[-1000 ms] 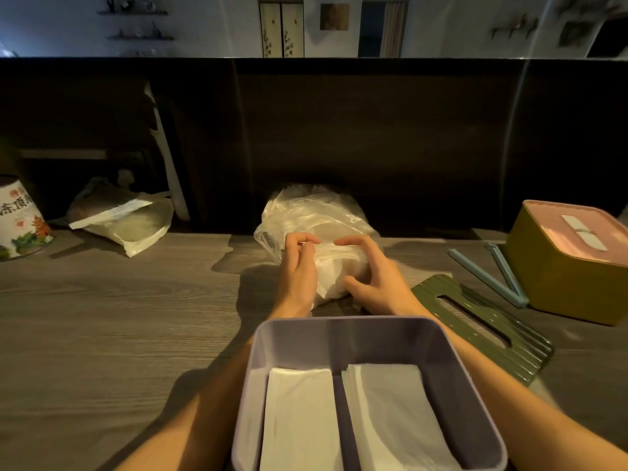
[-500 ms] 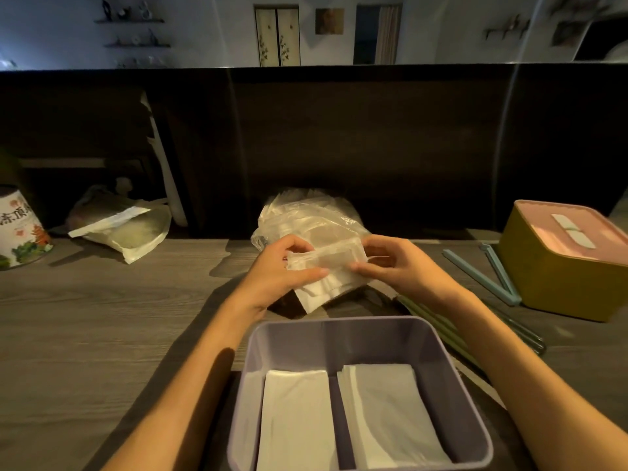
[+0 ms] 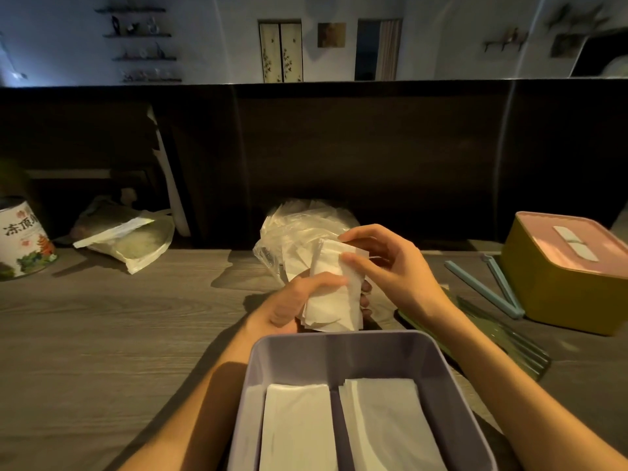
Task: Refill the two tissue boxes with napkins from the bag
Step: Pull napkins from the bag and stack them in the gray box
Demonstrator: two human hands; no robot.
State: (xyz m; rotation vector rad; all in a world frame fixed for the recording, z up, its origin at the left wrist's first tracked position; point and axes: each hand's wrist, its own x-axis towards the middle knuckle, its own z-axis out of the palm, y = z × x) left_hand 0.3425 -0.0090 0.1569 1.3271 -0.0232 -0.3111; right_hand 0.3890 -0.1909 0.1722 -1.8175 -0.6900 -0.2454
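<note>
The left hand [image 3: 292, 302] is gripping a stack of white napkins [image 3: 334, 294] from below and from the side, its thumb lying across the front of the stack and its fingertips showing past the right edge. The right hand [image 3: 390, 270] is pinching the top edge of the same stack between thumb and forefinger, its other fingers curling loosely behind. The napkins are standing nearly upright between the two hands, held off the wooden table [image 3: 102, 334] and just above the far rim of the lilac tissue box [image 3: 339, 348].

That open box is sitting nearest the person, and two flat piles of napkins are lying side by side in it. Just behind the hands, the clear plastic bag [image 3: 292, 232] is slumping on the table, touching the top of the stack. To the right, a green slotted lid [image 3: 503, 341] is lying flat, with a pale blue clip [image 3: 489, 287] beyond it and a yellow tissue box [image 3: 564, 270] with a pink lid at the far right. To the left, a second bag [image 3: 136, 246] and a printed tin [image 3: 23, 243] are resting against the dark partition.
</note>
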